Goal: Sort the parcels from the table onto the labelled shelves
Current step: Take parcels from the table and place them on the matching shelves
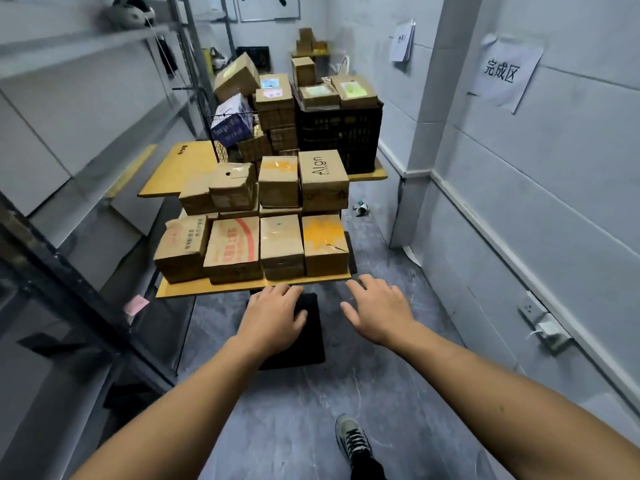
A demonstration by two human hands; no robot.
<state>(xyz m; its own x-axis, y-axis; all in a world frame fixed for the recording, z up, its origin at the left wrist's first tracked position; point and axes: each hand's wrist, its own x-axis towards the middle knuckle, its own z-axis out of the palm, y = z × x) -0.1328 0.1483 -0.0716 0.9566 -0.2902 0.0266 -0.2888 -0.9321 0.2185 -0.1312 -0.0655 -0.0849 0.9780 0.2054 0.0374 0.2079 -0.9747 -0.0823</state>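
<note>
Holding both arms out ahead, you are hovering your left hand (273, 313) and right hand (377, 306) just short of the table (242, 288) edge, fingers loosely spread and gripping nothing, probably because these boxes suit a two-handed lift. The parcels (282, 245) are sitting in stacked rows on the near tabletop, packed side by side. Beyond them, more are piling on and beside a black crate (341, 133). The shelves (69, 39) are running along your left side.
</note>
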